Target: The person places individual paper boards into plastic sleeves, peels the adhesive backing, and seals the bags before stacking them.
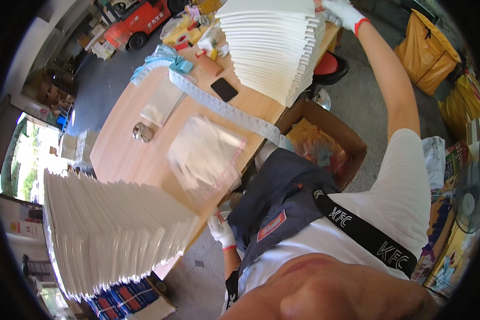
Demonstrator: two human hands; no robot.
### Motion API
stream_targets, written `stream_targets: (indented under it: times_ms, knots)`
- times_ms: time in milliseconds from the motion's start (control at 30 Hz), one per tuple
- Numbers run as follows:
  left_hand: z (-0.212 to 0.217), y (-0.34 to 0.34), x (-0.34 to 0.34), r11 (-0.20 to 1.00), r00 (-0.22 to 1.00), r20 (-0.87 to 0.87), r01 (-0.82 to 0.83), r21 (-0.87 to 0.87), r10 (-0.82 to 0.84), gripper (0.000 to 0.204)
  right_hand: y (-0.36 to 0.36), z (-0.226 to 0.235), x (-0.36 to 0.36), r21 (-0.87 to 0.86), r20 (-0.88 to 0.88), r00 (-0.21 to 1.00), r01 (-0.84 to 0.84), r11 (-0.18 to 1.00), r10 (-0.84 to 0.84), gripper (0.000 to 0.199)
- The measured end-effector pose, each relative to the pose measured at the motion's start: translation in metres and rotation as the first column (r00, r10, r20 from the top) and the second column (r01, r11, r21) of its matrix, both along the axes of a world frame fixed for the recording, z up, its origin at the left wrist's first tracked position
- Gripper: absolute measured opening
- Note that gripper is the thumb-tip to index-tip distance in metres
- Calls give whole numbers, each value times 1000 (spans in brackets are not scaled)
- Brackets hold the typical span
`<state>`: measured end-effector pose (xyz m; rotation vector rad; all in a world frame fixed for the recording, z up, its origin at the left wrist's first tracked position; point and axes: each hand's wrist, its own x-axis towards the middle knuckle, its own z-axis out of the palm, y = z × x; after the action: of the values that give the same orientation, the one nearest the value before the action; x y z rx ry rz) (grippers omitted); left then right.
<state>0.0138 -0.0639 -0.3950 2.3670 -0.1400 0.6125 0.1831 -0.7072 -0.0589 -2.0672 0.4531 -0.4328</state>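
Observation:
My right hand [345, 15], in a white glove with a red cuff, reaches far out to a tall stack of thick white sheets [272, 42]. Its fingers bend around the stack's edge near the top of the picture. Low beside the near table edge is my left hand [222, 233], gloved alike, with its fingers partly hidden. Between the hands, clear plastic bags [205, 152] lie flat on the wooden table [125, 114]. A second tall stack [114, 229], of white sheets that look sleeved in shiny plastic, stands at the left end.
A tape measure [224, 106] crosses the table near a black phone [224, 89], a metal lidded jar [143, 132] and a narrow clear packet [162, 101]. An open cardboard box [352, 160] and a red-black stool [330, 69] stand beside the table. A red forklift [144, 24] is behind.

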Motion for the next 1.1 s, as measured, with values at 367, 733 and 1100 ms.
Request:
stream_targets:
  times_ms: [367, 733, 1100]
  knots:
    - [41, -32, 107, 745, 965, -158, 262, 613, -209, 46, 6, 10, -13, 652, 405, 912, -336, 680, 64, 22]
    - [45, -68, 150, 804, 933, -355, 256, 537, -61, 33, 87, -10, -57, 498, 460, 881, -154, 854, -109, 21]
    - [30, -36, 154, 930, 921, -371, 30, 367, 117, 20, 238, -203, -80, 945, 122, 697, -299, 132, 707, 59]
